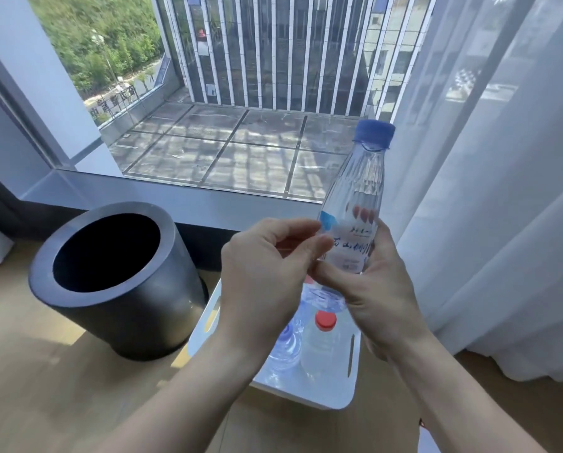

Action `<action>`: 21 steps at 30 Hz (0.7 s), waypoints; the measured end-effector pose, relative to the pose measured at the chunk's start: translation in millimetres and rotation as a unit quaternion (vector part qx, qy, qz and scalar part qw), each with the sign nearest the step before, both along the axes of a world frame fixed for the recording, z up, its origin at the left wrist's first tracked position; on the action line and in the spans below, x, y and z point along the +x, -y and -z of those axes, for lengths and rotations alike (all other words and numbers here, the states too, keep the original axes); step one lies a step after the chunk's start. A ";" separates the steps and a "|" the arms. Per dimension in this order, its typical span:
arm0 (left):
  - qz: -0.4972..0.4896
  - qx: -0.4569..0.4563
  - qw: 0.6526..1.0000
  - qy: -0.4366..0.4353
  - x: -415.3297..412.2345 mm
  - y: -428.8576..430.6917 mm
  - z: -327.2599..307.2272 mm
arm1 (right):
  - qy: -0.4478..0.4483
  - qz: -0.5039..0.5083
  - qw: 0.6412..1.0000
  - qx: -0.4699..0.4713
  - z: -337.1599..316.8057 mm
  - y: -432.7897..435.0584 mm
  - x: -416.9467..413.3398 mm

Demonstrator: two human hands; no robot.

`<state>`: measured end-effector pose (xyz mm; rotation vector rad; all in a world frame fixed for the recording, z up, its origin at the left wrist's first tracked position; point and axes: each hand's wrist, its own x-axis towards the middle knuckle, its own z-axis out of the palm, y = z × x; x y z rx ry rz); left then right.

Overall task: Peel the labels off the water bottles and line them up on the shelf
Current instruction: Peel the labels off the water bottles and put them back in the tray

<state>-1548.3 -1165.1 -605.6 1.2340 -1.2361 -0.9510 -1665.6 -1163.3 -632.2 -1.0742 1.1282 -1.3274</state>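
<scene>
A clear water bottle (362, 184) with a blue cap is held up, tilted slightly right, in front of the window. My right hand (376, 289) grips its lower half from the right and behind. The white label (350, 246) with blue writing is still wrapped around the bottle. My left hand (267, 266) pinches the label's left edge between thumb and fingers. Below my hands, a white shelf tray (326, 392) holds a red-capped bottle (322, 344) and a clear bottle (285, 348) with no label showing.
A tall black cylindrical bin (110, 276) with an open top stands on the wooden floor to the left of the tray. A white window sill (182, 194) runs behind it. Sheer white curtains (489, 191) hang at the right.
</scene>
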 end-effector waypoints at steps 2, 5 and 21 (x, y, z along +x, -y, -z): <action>0.006 0.018 1.000 -0.020 0.6 3.7 2.9 | -0.008 0.000 1.000 -0.002 1.3 1.6 -0.7; 0.048 0.058 0.996 -0.051 5.0 11.4 3.7 | -0.006 -0.011 1.000 -0.002 0.7 4.0 -2.3; 0.171 0.082 0.980 -0.063 16.6 23.1 -5.1 | -0.102 0.047 0.993 0.026 11.4 17.6 -2.2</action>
